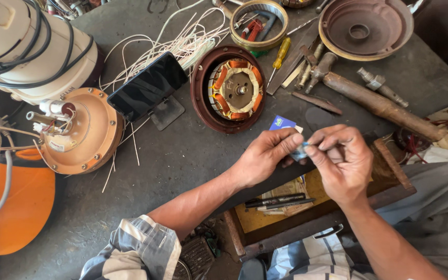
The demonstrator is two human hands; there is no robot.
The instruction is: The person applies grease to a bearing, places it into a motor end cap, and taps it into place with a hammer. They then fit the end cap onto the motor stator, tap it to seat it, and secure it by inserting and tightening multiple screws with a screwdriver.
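Grey and grimy, the workbench (182,155) spreads under my arms, strewn with fan parts. Both hands meet just off its near edge, above an open wooden drawer (307,218). My left hand (265,155) and my right hand (340,161) are each closed to a pinch, thumb against forefinger, on one small pale-blue piece (300,152) between them; it is too small and too covered for me to say what it is. It sits at the tips of both hands, so neither is nearer, and as far as I can tell its long axis runs across, from one hand to the other. Just beyond my left knuckles a blue card or packet (282,123) with a pale patch lies flat on the bench, partly hidden by my fingers. Farther in, toward the middle, a wound stator (234,89) with orange-wrapped coils rests in its brown housing (200,85). A dark phone (148,86) leans on a stand to its left, with loose white wires (182,44) behind it. A tan motor cover (86,132) bearing a small white label lies near the left edge. Toward the far right corner sit a rusty hammer (374,101), a yellow-handled screwdriver (281,53) and a brown dish-shaped cover (366,26). Two black markers (278,201) lie in the drawer.
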